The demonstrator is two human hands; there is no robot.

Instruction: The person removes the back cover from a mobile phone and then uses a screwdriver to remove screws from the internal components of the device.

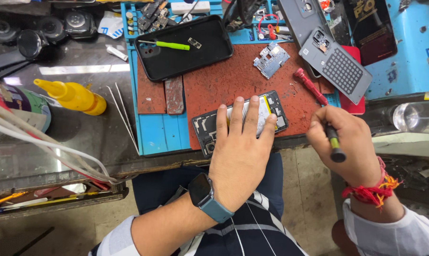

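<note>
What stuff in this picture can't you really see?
All in the head view:
- The middle of the opened phone: the left hand lies flat over it.
- The shaft of the red screwdriver: the right hand wraps around it.
- Whether the screwdriver's far end touches anything: too small to tell.
- The clear bottle: cut off by the right edge.
- Small parts in the blue tray: too small to tell.

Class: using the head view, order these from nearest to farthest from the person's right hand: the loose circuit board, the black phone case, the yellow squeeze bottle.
From the right hand:
1. Loose circuit board, on the red mat, up and left of the hand.
2. Black phone case, farther left, at the mat's top.
3. Yellow squeeze bottle, far left, lying on the dark worktop.
</note>
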